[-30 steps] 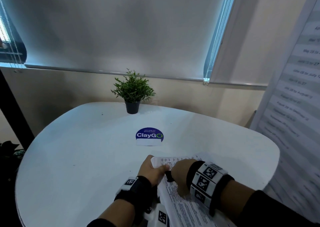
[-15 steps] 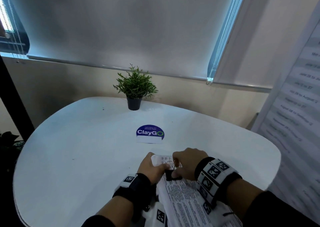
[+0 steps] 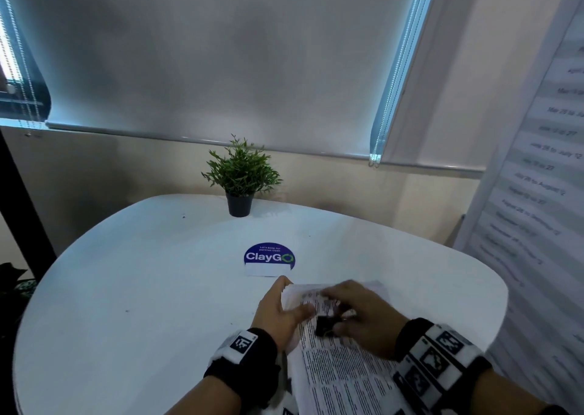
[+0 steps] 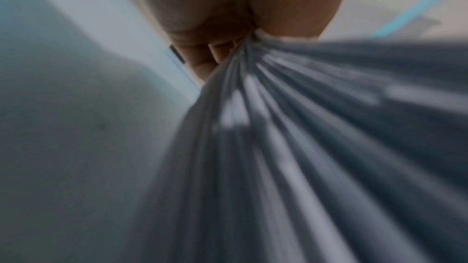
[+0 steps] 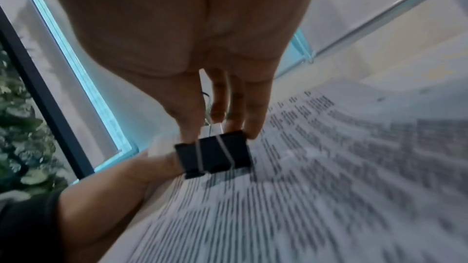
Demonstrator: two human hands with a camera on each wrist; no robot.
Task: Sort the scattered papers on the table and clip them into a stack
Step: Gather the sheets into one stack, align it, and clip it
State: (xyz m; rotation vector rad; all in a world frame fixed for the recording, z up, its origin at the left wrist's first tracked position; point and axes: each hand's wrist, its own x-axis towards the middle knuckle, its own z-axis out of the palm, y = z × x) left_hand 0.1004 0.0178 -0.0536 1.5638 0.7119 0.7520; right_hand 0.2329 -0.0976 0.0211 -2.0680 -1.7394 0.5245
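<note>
A stack of printed papers point(image 3: 341, 380) lies at the near edge of the white table point(image 3: 142, 288). My left hand point(image 3: 281, 313) grips the stack's left edge, thumb on top; in the left wrist view the left hand point(image 4: 207, 57) pinches the fanned sheets point(image 4: 291, 147). My right hand point(image 3: 344, 318) pinches a black binder clip point(image 3: 325, 326) just over the top sheet, beside the left thumb. In the right wrist view the right hand point(image 5: 215, 127) holds the binder clip point(image 5: 214, 152) above the papers point(image 5: 341, 177). I cannot tell whether it bites the stack.
A round blue ClayGo sticker point(image 3: 269, 258) lies flat just beyond the hands. A small potted plant point(image 3: 240, 177) stands at the table's far edge under a closed roller blind. A printed banner point(image 3: 537, 193) stands to the right of the table.
My right hand has shifted slightly right with the clip, from the stack's left edge onto the top sheet. The left hand keeps its grip on the papers.
</note>
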